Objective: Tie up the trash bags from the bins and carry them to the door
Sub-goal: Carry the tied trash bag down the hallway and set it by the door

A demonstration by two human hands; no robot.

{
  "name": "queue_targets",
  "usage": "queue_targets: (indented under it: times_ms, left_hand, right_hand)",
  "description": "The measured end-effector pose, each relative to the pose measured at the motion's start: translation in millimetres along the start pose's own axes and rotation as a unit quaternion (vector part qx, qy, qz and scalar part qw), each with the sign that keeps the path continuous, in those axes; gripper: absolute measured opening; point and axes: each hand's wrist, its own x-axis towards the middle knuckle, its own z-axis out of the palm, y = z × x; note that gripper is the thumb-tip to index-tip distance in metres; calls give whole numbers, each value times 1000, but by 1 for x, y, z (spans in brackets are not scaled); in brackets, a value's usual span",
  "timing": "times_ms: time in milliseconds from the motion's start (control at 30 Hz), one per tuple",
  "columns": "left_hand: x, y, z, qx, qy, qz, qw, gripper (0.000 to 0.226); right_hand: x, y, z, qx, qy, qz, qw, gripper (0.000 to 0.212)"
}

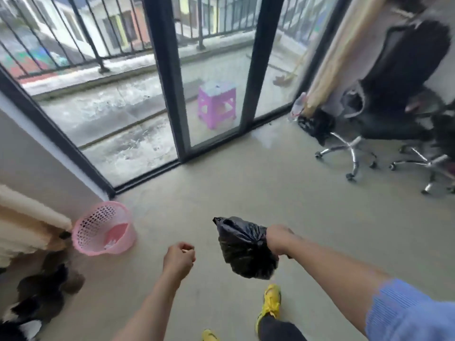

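One black trash bag (243, 249) is off the floor and carried in the right hand (279, 239), whose fingers are wrapped tight round the gathered neck. The body of the bag bulges out to the left of that fist and sags below it, so its long axis runs from the grip leftward and down, toward the middle of the floor. A short end of plastic pokes out under the fist. Whether the neck is knotted is hidden inside the grip.

The left hand (178, 258) hangs in the air just left of the bag, apart from it, with its fingers curled in and nothing showing in them. It is the nearer hand to the pink bin (129, 236), which stands on the floor at near left against the wall with no liner visible in it.

The sliding glass door (170, 77) lies far ahead and slightly left of the carried bag, with bare floor between. A second dark bag (316, 124) sits on the floor at far right, at the foot of the curtain (327, 62) and just beside an office chair (394, 94).

If the glass door is the one meant, the carry runs straight away from the body and the right arm needs no change of grip. The bag swings on the inner side of that arm, so the free left hand could steady it or finish a knot. A yellow shoe (269, 303) is planted directly beneath the load.
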Motion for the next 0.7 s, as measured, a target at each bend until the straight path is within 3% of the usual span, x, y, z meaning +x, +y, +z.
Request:
queue_targets:
  times_ms: [167,267,367,433,533,700]
  left_hand:
    - [-61,64,80,117,-87,90,985,15]
    - [-105,95,145,181,-135,141,964,16]
    - [-152,121,225,243,-176,185,936,15]
    - [-187,133,286,288,-201,216,911,15]
    - [-245,141,381,344,-241,264,868,13]
    - [-357,146,527,446,-330,341,759,6]
  right_hand:
    - [-91,103,46,214,47,170,961,44]
    - [-150,165,88,267,36,220,938,58]
    - [-210,233,142,300,19,264,916,41]
    - [-250,279,181,326,11,294,898,26]
    - [-311,350,241,364,32,340,867,30]
    - [-417,453,336,423,54,418,802,20]
